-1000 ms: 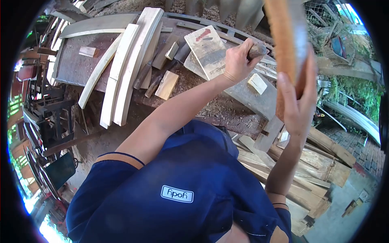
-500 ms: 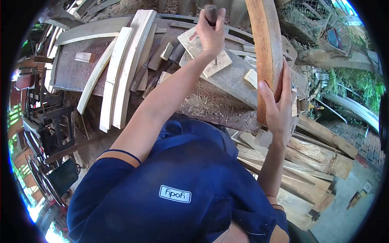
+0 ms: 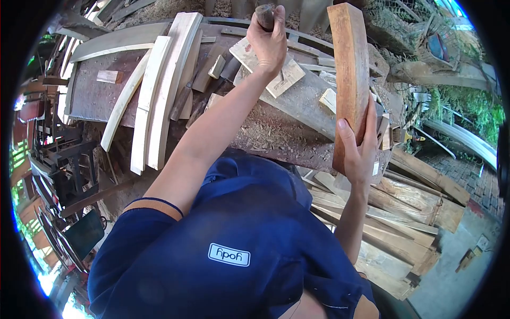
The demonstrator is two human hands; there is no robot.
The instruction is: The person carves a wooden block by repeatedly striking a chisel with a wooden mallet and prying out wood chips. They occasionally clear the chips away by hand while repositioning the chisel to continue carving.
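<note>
The right hand grips a curved wooden piece near its near end, thumb on the left face and fingers along the right side. The piece stands over the right part of the table, its far end pointing away from the person; whether its near end touches the table I cannot tell.

The left hand is closed around a dark handle whose rounded end shows above the fist; what lies at the handle's other end is hidden. This hand is over a flat board lying at an angle on the table; whether they touch is unclear.

Between the board and the curved piece is a pale block. On the left, 2 long pale beams lie side by side, reaching past the table's near edge, with a thin curved strip to their left and a small block farther left. Wood shavings are scattered near the table's near edge. At near right, planks lie in a pile.
</note>
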